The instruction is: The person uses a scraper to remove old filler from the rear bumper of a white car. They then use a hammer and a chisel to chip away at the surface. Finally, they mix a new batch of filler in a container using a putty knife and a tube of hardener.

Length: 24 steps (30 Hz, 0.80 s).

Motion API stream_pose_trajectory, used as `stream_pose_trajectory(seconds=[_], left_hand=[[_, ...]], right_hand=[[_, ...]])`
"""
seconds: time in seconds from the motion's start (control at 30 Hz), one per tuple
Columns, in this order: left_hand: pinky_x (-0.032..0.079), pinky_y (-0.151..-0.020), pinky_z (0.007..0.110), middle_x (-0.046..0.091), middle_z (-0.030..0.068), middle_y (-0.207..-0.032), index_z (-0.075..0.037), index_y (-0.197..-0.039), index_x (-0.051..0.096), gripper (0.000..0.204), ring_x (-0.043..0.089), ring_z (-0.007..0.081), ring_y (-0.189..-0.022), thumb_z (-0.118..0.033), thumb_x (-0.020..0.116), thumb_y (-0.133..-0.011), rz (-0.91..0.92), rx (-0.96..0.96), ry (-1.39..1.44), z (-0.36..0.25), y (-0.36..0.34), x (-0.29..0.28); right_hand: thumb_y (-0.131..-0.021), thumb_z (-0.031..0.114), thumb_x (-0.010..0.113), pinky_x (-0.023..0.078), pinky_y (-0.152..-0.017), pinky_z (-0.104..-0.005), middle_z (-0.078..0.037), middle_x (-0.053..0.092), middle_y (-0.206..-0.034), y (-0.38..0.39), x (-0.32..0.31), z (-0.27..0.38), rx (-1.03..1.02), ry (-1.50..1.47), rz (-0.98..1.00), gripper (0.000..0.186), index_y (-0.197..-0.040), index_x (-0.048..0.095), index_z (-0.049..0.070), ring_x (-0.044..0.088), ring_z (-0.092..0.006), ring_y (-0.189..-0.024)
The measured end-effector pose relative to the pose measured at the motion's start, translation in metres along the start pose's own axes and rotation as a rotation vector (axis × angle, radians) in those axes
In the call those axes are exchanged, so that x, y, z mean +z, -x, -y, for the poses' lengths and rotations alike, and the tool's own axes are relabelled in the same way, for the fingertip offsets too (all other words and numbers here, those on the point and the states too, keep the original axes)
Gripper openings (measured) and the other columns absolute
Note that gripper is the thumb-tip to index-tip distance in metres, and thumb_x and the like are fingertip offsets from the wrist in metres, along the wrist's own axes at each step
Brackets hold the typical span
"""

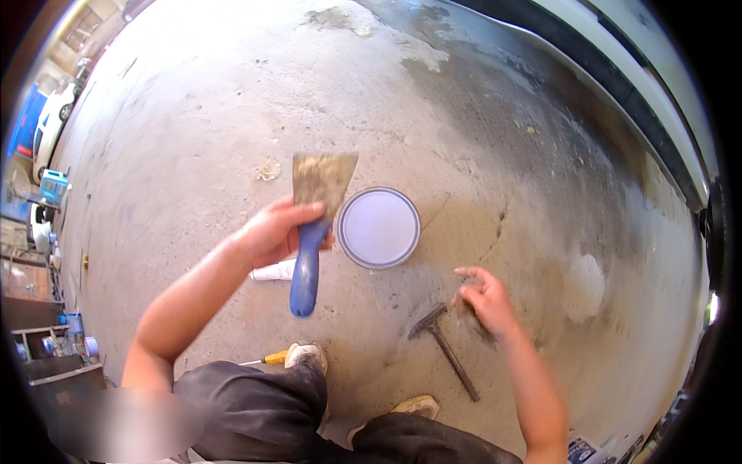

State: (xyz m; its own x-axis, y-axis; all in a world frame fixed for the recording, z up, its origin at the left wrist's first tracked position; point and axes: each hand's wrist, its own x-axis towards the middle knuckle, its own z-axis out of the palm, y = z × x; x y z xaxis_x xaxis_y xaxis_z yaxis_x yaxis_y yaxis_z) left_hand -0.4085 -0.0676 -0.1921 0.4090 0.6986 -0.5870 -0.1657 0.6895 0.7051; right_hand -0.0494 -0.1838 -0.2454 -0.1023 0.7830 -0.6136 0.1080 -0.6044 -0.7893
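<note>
1. The left hand (267, 233) is closed around the scraper, thumb laid along the base of the blade and fingers wrapped behind.
2. A white tube (272, 271) lies on the floor (193, 185), partly hidden behind that hand and the scraper.
3. Below it, a yellow-handled tool (275, 357) lies just beside a shoe (309, 354); its thin shaft points left.
4. The scraper (306, 277) is held up, blue handle toward the person, wide stained blade pointing away. The step in hand appears to be handling this scraper, its blade not set to any surface.
5. The round tin (379, 229) stands on the floor just right of the scraper. Its pale top could be lid or contents; I cannot tell. Working the blade there would call for turning it down and steadying the tin.
6. The hammer (445, 349) lies on the floor, head up and to the left.
7. The right hand (488, 303) hovers near the hammer's head, half-curled, index finger extended; blur hides whether it holds anything.
</note>
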Motion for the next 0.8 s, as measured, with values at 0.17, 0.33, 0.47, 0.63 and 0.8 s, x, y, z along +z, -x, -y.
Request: stream_pose_trajectory(seconds=[0.17,0.33,0.47,0.63,0.8], left_hand=[[0.052,-0.086,0.037,0.067,0.0113,-0.098,-0.001,-0.102,0.064,0.025,0.065,0.0205,-0.09,-0.023,0.059,-0.093,-0.008,-0.041,0.082,0.088,0.011,0.0],[0.049,-0.086,0.029,0.067,0.0044,-0.1,-0.002,-0.101,0.066,0.031,0.062,0.0124,-0.092,-0.03,0.061,-0.092,0.128,-0.052,-0.068,0.085,-0.011,0.056],[0.047,-0.084,0.029,0.068,0.0035,-0.097,-0.001,-0.104,0.065,0.035,0.06,0.0099,-0.089,-0.034,0.058,-0.093,0.319,0.034,-0.316,0.075,-0.038,0.058],[0.048,-0.08,0.033,0.067,0.0101,-0.093,-0.005,-0.103,0.064,0.027,0.062,0.0182,-0.087,-0.027,0.053,-0.094,0.403,0.23,-0.935,0.091,-0.056,0.042],[0.049,-0.081,0.041,0.065,0.0131,-0.1,-0.012,-0.111,0.061,0.029,0.061,0.0317,-0.092,-0.03,0.05,-0.093,0.407,0.371,-1.283,0.112,-0.07,0.023]], right_hand=[[-0.085,0.008,0.064,0.049,-0.076,-0.0254,-0.011,0.063,-0.11,0.014,0.048,0.019,0.024,-0.035,0.413,0.052,-0.132,0.043,0.006,0.058,-0.0112,-0.091],[-0.088,0.012,0.064,0.048,-0.088,-0.0324,-0.013,0.06,-0.116,0.015,0.081,-0.008,-0.05,-0.189,0.56,0.053,-0.132,0.039,0.0,0.058,-0.0183,-0.105],[-0.091,0.023,0.058,0.049,-0.08,-0.0345,-0.005,0.06,-0.112,-0.003,0.081,-0.037,-0.069,-0.084,0.413,0.043,-0.129,0.047,0.004,0.058,-0.0178,-0.098],[-0.091,0.033,0.058,0.046,-0.084,-0.0315,-0.005,0.056,-0.122,-0.05,0.006,-0.163,0.142,0.163,0.159,0.054,-0.137,0.04,0.013,0.053,-0.0195,-0.11],[-0.086,0.019,0.065,0.048,-0.071,-0.0292,-0.006,0.059,-0.101,-0.03,-0.032,-0.187,0.099,-0.245,0.137,0.047,-0.126,0.043,0.009,0.058,-0.0152,-0.086]])
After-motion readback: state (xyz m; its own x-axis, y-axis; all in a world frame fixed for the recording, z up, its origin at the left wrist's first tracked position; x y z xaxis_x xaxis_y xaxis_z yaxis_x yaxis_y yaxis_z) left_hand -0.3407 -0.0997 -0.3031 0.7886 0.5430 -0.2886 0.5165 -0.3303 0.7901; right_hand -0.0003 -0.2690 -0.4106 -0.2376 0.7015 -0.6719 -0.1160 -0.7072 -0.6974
